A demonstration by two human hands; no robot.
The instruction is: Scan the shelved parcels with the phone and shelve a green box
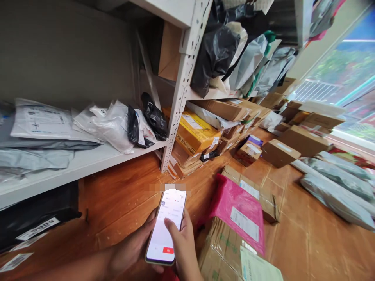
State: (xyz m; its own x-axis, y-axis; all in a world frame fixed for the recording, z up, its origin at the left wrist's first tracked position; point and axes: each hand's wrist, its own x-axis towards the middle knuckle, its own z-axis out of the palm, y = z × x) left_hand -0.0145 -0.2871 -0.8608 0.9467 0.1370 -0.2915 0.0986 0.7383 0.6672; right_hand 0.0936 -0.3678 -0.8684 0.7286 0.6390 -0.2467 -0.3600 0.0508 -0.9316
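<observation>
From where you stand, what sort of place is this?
Probably a parcel pickup or storage room: white metal shelving holds bagged packages, and cardboard boxes sit on the floor.

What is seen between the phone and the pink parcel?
In the head view, the right hand on the phone, then a strip of floor up to the pink parcel.

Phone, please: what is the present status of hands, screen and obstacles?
Left hand and right hand on phone. Screen lit. Right thumb covers part of it. Pink parcel nearby, right side.
</observation>
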